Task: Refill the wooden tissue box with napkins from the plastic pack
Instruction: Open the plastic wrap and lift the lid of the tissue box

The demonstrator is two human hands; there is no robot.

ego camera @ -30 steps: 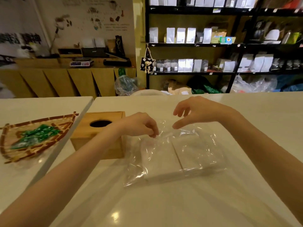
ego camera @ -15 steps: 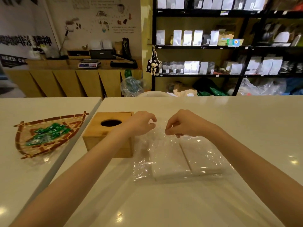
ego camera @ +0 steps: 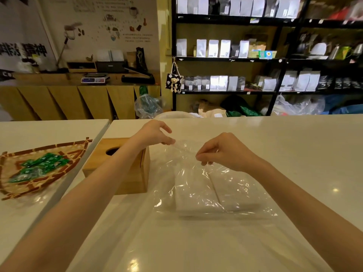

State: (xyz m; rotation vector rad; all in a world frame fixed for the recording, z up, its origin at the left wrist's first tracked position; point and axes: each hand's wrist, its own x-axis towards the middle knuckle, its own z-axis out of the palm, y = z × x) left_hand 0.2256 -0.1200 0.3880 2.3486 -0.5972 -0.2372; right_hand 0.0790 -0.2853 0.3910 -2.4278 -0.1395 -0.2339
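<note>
In the head view, the clear plastic pack [ego camera: 206, 185] with 2 white napkin stacks [ego camera: 214, 191] lies on the white tabletop [ego camera: 294, 154], just right of the square wooden tissue box [ego camera: 121, 169]. The left hand [ego camera: 155, 134] and right hand [ego camera: 222, 152] pinch its far edge, fingers closed on the film.

My left forearm crosses the light wooden tissue box with the oval slot [ego camera: 125, 169], hiding its right top edge and part of the slot below my left fingers [ego camera: 170, 141]. Under my right fingers [ego camera: 202, 160], glare on the clear crinkled plastic pack [ego camera: 212, 185] blurs the white napkin stacks [ego camera: 214, 195], so I cannot count sheets. Both my arms are cut off at the bottom edge.
</note>
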